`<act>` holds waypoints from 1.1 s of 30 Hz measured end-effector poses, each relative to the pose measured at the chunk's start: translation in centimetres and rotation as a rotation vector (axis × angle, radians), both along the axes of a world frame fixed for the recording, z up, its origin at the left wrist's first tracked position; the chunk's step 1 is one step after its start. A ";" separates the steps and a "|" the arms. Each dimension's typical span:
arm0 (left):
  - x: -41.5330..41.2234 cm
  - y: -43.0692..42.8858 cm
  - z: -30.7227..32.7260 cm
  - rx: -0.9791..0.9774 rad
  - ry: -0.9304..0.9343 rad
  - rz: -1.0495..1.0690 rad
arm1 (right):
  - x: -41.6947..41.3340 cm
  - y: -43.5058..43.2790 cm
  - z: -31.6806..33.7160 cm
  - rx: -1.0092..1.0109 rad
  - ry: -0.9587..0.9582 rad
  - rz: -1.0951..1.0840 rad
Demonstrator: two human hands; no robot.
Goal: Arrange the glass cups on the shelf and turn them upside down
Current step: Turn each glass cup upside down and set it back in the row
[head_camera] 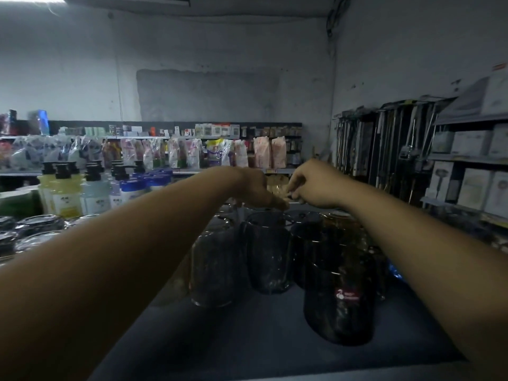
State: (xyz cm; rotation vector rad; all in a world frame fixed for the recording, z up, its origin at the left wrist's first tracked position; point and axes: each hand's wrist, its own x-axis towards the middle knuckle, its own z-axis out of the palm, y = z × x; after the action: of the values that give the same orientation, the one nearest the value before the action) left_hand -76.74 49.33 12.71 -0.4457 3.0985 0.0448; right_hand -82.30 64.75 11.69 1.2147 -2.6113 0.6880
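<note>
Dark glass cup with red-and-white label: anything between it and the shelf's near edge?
Nothing; the head view shows only bare blue shelf between the labelled dark glass cup and that edge.

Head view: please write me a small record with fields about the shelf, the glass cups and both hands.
place: shop, dim light
shelf: blue top, carries dark glass cups
centre cup: under the left hand
labelled cup: nearest, front right
cup orientation: too dark to tell
left hand: fingertips down at the centre cup's rim
right hand: fingers curled, close beside the left hand
grip: unclear for both
background: pump bottles left
</note>
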 end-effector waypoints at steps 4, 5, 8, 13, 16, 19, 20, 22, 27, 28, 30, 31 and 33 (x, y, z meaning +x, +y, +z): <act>-2.3 0.8 0.6 0.031 -0.122 0.041 | -0.9 0.0 0.0 -0.013 -0.018 0.021; -2.7 0.9 0.7 0.048 -0.129 0.055 | -1.1 0.1 0.1 -0.020 -0.022 0.027; -3.0 0.9 1.1 0.051 -0.125 0.076 | -1.6 0.3 0.1 -0.043 -0.035 0.046; -1.7 -0.4 2.4 0.101 0.006 0.021 | -2.3 0.3 -0.2 -0.131 -0.072 0.057; 0.6 -1.4 4.0 0.156 0.212 -0.015 | -2.7 -0.3 -0.6 -0.271 -0.164 0.046; 3.0 -2.7 4.9 0.260 0.470 -0.012 | -2.3 -0.8 -0.8 -0.485 -0.411 0.055; 3.6 -3.1 5.0 0.318 0.539 -0.005 | -2.0 -1.0 -0.7 -0.534 -0.499 0.061; 4.8 -3.9 4.8 0.455 0.648 0.005 | -1.2 -1.5 -0.3 -0.587 -0.673 0.067; 7.4 -5.0 3.4 0.873 0.746 -0.093 | 0.5 -2.4 1.0 -0.691 -1.282 0.292; 7.7 -4.9 3.0 0.922 0.757 -0.107 | 0.8 -2.5 1.2 -0.725 -1.353 0.357; 8.2 -4.4 2.3 1.045 0.768 -0.156 | 1.7 -2.7 1.6 -0.804 -1.359 0.425; 8.4 -4.3 1.9 1.110 0.764 -0.186 | 2.1 -2.8 1.8 -0.836 -1.307 0.420; 8.5 -4.5 1.5 1.173 0.709 -0.224 | 2.3 -2.9 2.2 -0.864 -1.149 0.372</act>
State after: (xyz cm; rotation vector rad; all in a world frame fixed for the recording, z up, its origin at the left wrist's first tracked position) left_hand -68.20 44.84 14.20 0.0022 2.8747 2.2128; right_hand -79.96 61.85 13.93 1.1251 -2.0490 2.8577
